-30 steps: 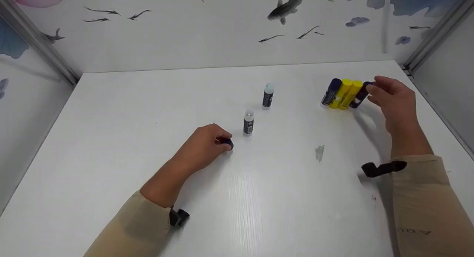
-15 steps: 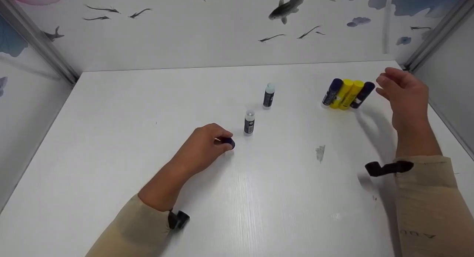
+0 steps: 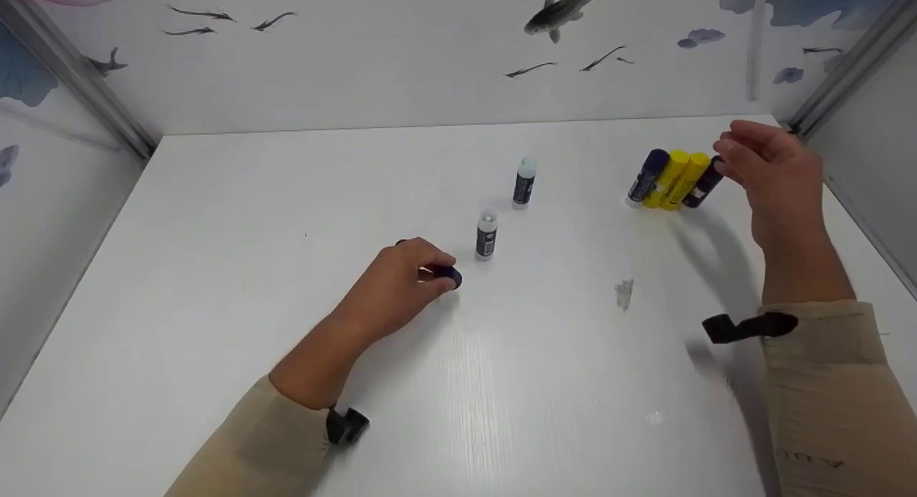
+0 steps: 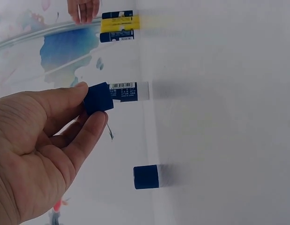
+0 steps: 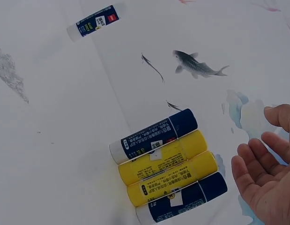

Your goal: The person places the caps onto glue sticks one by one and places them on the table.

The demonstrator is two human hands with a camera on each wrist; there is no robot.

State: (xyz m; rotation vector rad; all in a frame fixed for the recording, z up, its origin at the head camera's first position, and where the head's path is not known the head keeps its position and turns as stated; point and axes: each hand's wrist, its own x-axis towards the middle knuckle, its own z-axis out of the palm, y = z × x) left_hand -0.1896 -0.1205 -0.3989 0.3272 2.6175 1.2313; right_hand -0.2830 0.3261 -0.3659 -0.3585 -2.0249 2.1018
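My left hand (image 3: 390, 289) pinches a dark blue glue stick cap (image 4: 98, 98) between thumb and fingers, low over the white table. Just beyond it, an uncapped glue stick (image 3: 486, 235) stands upright; a second uncapped one (image 3: 525, 183) is farther back. Another dark blue cap (image 4: 146, 176) rests on the table, mostly hidden behind the left hand in the head view. At the right, two yellow glue sticks (image 5: 172, 176) stand side by side between two dark blue ones (image 5: 154, 136). Next to that row, my right hand (image 3: 781, 175) hovers with loosely bent fingers and holds nothing.
A white panel (image 3: 358, 67) printed with fish rises behind the white table (image 3: 215, 304), and side panels border it left and right. A grey smudge (image 3: 624, 295) marks the tabletop at centre right.
My right hand has come away from the rightmost dark blue glue stick, moving up and right, then slightly back left. The left hand stays nearly in place with the cap.
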